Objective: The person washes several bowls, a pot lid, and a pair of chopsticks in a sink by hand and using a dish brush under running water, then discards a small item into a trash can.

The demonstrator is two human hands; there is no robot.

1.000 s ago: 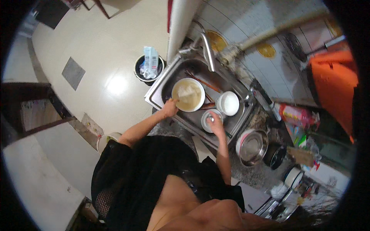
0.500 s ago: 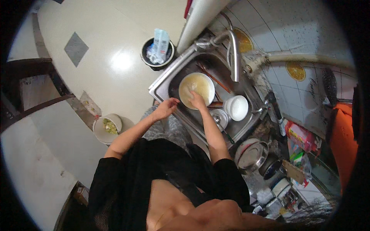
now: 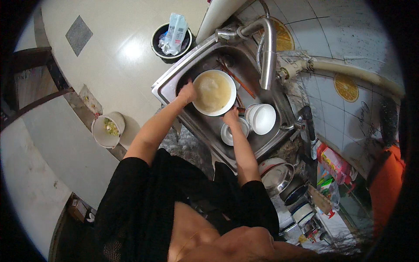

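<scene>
— Where's the bowl (image 3: 214,92)?
— Upper middle of the frame, in the sink (image 3: 172,85), between both hands.
— Which hand is on it?
— Both: left hand (image 3: 187,92) curled on its left rim, right hand (image 3: 230,117) gripping the lower-right rim.
</scene>
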